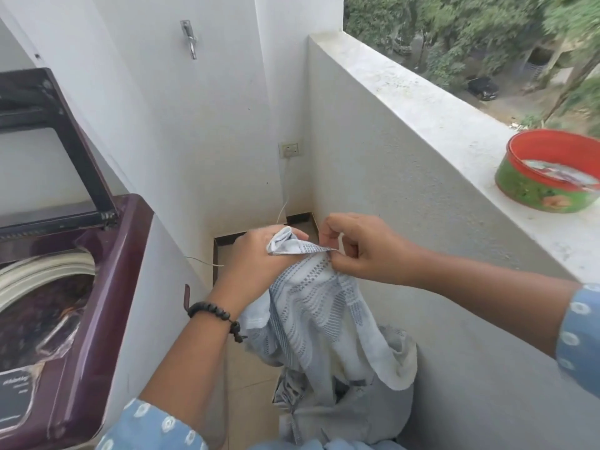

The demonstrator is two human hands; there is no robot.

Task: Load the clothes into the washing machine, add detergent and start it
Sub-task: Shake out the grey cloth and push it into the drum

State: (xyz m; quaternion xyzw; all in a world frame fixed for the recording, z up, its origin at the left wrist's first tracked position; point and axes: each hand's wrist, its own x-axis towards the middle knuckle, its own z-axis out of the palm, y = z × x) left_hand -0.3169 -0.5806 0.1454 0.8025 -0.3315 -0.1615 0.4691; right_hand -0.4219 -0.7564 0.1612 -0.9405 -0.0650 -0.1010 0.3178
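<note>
The person holds a pale blue-and-white patterned garment (pixel 319 306) up between both hands at the centre of the view. The left hand (pixel 256 258) has its fingers curled round a bunched end of the cloth, and a dark bead bracelet (pixel 216 315) circles that wrist. The right hand (pixel 354 246), just beside it toward 3 o'clock, pinches the top edge of the same garment between thumb and fingertips. The cloth hangs down toward 6 o'clock onto a heap of more grey and white clothes (pixel 328 407) near the bottom edge.

At 9 o'clock stands the maroon washing machine (pixel 97 319), its lid (pixel 48 151) raised, with dark laundry visible in the drum (pixel 35 316). At 12 o'clock a metal tap (pixel 189 37) sticks out of the white wall, and below it a wall socket (pixel 290 149) has a white cord running down. At 3 o'clock a red and green tub (pixel 552 172) sits on the balcony ledge (pixel 438 118).
</note>
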